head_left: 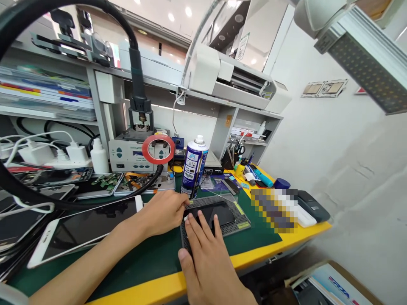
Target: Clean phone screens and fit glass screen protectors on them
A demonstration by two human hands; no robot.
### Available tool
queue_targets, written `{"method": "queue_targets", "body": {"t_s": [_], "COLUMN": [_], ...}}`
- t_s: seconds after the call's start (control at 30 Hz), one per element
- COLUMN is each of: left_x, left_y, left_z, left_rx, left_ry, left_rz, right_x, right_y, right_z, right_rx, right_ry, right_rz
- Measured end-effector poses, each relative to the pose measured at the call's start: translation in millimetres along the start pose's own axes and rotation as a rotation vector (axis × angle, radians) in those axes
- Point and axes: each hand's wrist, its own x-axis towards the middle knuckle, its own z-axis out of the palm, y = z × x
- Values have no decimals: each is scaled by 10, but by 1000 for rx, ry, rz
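A black phone [225,212] lies screen up on a dark perforated plate [243,222] with yellow labels. My right hand [208,258] rests over its near left part, fingers stretched out and their tips on the glass. At the phone's left end, my left hand [167,212] is closed with the fingers curled in. Whatever it pinches, if anything, is hidden by the fingers. Just behind the plate stands a blue spray can [193,167] with a white cap.
A white tablet [92,231] lies to the left on the green mat [133,271]. Behind are a hot-air station [127,154], a red tape roll [158,149] and trays of small parts [103,184]. A black hose [4,178] loops along the left. A lamp [362,55] hangs upper right.
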Motion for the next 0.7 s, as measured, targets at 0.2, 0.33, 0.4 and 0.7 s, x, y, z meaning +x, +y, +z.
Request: {"method": "queue_targets", "body": {"t_s": [0.2, 0.33, 0.4, 0.7], "left_x": [-4, -7, -8, -13], "left_y": [15, 3, -3, 16], "left_z": [-27, -9, 9, 26], "left_rx": [-34, -33, -32, 1], "left_ry": [-18, 4, 16, 41], "left_rz": [-7, 13, 23, 37], "right_x": [-201, -338, -383, -375], "right_y": [306, 607, 716, 823], "right_z": [-50, -53, -74, -208], "right_rx": [-102, -224, -263, -269], "right_ry": [41, 133, 154, 142], "right_rz": [35, 106, 154, 217]}}
